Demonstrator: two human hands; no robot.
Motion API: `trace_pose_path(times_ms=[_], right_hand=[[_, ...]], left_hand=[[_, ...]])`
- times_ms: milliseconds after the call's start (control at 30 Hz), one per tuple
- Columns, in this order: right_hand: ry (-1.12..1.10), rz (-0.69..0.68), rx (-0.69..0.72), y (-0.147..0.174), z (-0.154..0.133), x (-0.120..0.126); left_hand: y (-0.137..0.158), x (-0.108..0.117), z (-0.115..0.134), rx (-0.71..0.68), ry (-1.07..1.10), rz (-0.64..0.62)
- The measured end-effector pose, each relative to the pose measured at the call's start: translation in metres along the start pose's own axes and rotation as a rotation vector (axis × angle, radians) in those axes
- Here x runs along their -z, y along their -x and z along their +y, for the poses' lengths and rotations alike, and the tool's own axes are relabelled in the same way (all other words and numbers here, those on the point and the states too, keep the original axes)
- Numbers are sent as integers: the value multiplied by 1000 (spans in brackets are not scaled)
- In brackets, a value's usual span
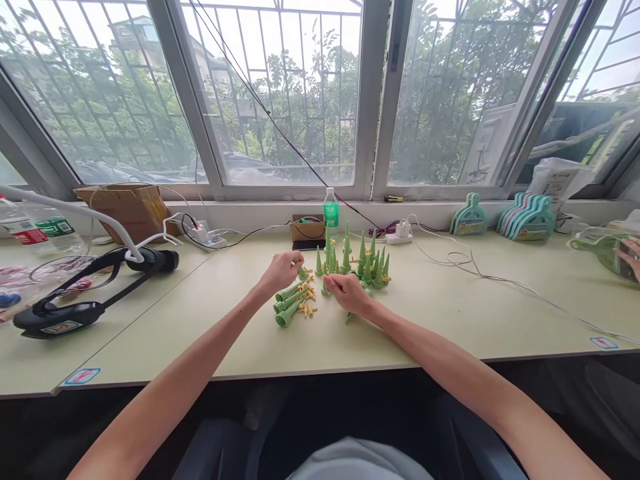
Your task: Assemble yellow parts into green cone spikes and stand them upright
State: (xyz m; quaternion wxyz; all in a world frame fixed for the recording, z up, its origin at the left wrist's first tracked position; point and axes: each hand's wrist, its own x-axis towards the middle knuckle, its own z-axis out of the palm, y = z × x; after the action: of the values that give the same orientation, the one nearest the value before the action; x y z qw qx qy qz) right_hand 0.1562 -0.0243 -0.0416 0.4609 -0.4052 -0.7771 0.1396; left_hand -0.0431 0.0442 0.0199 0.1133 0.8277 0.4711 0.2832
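My left hand (pixel 287 272) is closed in a pinch over the left side of the pile; whatever its fingers hold is hidden. A small green plastic piece (pixel 303 273) shows just beside them. My right hand (pixel 346 292) is curled shut, with a green cone (pixel 325 289) at its fingertips. Below the left hand, several green hollow cones (pixel 285 316) lie on their sides, open ends toward the left. Small yellow plastic pegs (pixel 307 309) are scattered beside them. Behind my right hand stand several upright green cones (pixel 347 257), some with yellow bits among them.
A green-labelled bottle (pixel 331 212) and a small open box (pixel 307 230) stand behind the cones. At left are a black headset (pixel 85 293) and a cardboard box (pixel 127 210). Cables and a power strip (pixel 210 238) line the back. Another person's hand (pixel 631 257) holds a green item at far right.
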Motion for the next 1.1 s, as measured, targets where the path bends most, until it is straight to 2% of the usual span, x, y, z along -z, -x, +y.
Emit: trace_pose_path(times_ms=[167, 300, 533, 1100], right_hand=[[-14, 8, 4, 0, 0, 1], [-26, 8, 19, 0, -2, 2], [-23, -8, 8, 0, -3, 2], [-5, -30, 18, 0, -3, 2]], left_hand=[[-29, -14, -12, 40, -128, 20], [-39, -22, -16, 40, -169, 11], [-36, -24, -9, 21, -207, -67], [-28, -25, -2, -40, -201, -96]])
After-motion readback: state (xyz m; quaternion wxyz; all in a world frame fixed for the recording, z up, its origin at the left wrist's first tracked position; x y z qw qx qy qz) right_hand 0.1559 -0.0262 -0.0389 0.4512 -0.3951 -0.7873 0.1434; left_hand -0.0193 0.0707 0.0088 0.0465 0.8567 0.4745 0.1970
